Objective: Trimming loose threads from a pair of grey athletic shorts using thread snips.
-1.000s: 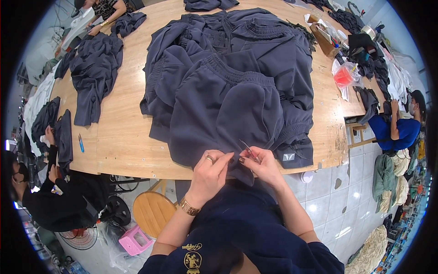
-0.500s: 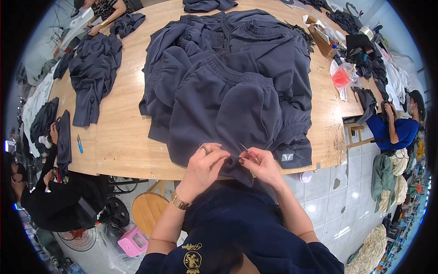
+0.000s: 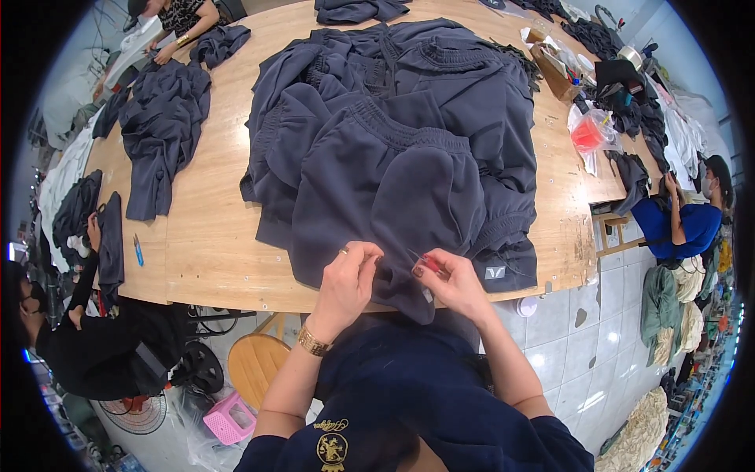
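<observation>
A garment workshop; dark clothes (image 3: 425,185) lie heaped on a wooden table (image 3: 208,263); co-workers (image 3: 110,350) handle fabric (image 3: 111,240) nearby.

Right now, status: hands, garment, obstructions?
Right hand gripping red-handled pointed tool. Left hand curled, any hold unclear. Dark grey elastic-waist fabric garment beneath both. Blue-handled tool well aside, left.

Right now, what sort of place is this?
Likely a garment workshop. Evidence: a heap of dark garments with gathered waistbands on a wooden table, a red-handled tool, perhaps snips, in the right hand, and a co-worker in black touching similar dark cloth.
</observation>
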Tool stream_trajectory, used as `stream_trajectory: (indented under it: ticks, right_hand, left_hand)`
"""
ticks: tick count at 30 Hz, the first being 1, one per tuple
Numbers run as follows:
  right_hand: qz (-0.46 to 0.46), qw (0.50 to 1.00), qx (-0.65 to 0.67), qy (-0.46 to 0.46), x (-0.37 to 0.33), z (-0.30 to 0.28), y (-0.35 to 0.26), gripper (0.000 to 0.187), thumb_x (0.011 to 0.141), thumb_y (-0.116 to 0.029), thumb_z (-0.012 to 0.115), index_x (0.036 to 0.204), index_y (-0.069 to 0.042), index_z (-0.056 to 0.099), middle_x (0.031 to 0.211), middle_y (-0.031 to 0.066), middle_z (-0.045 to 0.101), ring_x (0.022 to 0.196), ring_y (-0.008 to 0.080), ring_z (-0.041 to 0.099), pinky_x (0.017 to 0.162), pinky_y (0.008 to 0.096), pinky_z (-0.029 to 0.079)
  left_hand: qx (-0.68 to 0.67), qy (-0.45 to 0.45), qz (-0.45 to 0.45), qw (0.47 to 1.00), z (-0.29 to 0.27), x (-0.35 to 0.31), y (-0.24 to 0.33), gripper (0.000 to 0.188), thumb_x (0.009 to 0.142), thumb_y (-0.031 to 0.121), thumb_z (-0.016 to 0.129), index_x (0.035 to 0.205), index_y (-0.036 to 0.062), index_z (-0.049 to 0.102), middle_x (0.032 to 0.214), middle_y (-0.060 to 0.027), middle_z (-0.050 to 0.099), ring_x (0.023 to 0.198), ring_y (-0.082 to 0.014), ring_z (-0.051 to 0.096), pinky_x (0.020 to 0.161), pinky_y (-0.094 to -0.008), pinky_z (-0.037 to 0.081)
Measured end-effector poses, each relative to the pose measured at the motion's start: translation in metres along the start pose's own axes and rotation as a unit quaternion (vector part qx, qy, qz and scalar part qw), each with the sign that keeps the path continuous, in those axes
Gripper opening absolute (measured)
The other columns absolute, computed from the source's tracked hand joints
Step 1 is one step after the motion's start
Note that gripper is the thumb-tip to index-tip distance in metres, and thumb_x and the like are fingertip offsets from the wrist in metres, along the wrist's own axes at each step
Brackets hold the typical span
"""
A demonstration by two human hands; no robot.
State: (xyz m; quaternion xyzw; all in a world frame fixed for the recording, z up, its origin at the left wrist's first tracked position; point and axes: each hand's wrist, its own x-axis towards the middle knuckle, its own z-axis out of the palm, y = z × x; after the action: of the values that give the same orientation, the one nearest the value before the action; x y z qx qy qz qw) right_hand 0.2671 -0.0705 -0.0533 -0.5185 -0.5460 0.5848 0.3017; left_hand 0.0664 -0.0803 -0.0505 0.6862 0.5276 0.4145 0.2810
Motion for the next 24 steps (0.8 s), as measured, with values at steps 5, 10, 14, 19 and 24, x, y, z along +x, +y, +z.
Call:
stream_trajectory:
  ticks: [5, 10, 14, 19, 24]
  right_hand:
    - [-0.113, 0.964, -0.24, -0.029, 0.013, -0.015, -0.02, 0.03, 0.087, -0.029, 0.061, 0.081, 0.001, 0.06, 0.056, 0.0104, 0.052, 0.051, 0.0168, 0.053, 0.05, 0.0309, 0.039]
    - [-0.14, 0.931, -0.33, -0.071, 0.015, -0.015, -0.026, 0.036, 0.085, -0.037, 0.06, 0.078, -0.002, 0.06, 0.058, 0.0137, 0.055, 0.055, 0.0309, 0.056, 0.053, 0.0367, 0.041]
    - [-0.143, 0.926, -0.339, -0.087, 0.015, -0.012, -0.028, 0.043, 0.086, -0.043, 0.057, 0.071, -0.003, 0.056, 0.056, 0.0143, 0.053, 0.057, 0.0336, 0.056, 0.053, 0.0395, 0.041]
    - [-0.161, 0.925, -0.332, -0.09, 0.017, -0.011, -0.023, 0.04, 0.086, -0.041, 0.058, 0.073, -0.003, 0.058, 0.057, 0.0142, 0.054, 0.057, 0.0333, 0.056, 0.053, 0.0379, 0.041]
    - [-0.158, 0.909, -0.377, -0.084, 0.02, -0.01, -0.031, 0.043, 0.086, -0.043, 0.057, 0.071, -0.004, 0.056, 0.058, 0.0147, 0.055, 0.059, 0.0344, 0.057, 0.054, 0.0405, 0.041]
  left_hand:
    - [-0.007, 0.001, 0.009, 1.0, -0.003, 0.001, 0.001, 0.007, 0.085, -0.002, 0.056, 0.092, -0.0002, 0.055, 0.086, -0.0142, 0.058, 0.074, -0.0325, 0.06, 0.062, -0.0367, 0.048]
    - [-0.013, 0.002, -0.003, 1.0, -0.002, 0.001, 0.002, 0.007, 0.085, -0.002, 0.056, 0.092, 0.0001, 0.056, 0.086, -0.0139, 0.058, 0.073, -0.0315, 0.06, 0.062, -0.0361, 0.048]
    - [-0.014, 0.005, 0.0, 1.0, -0.003, 0.001, 0.002, 0.006, 0.085, -0.002, 0.056, 0.091, 0.0001, 0.056, 0.086, -0.0136, 0.058, 0.072, -0.0306, 0.06, 0.061, -0.0356, 0.048]
    - [-0.02, 0.003, 0.004, 1.0, -0.003, 0.002, 0.0, 0.005, 0.086, -0.002, 0.055, 0.091, -0.0009, 0.056, 0.086, -0.013, 0.057, 0.069, -0.0272, 0.061, 0.06, -0.0335, 0.048]
    - [-0.024, 0.003, -0.003, 1.0, -0.003, 0.002, 0.0, 0.005, 0.086, -0.002, 0.055, 0.091, -0.002, 0.056, 0.087, -0.0131, 0.057, 0.067, -0.0252, 0.062, 0.059, -0.0322, 0.048]
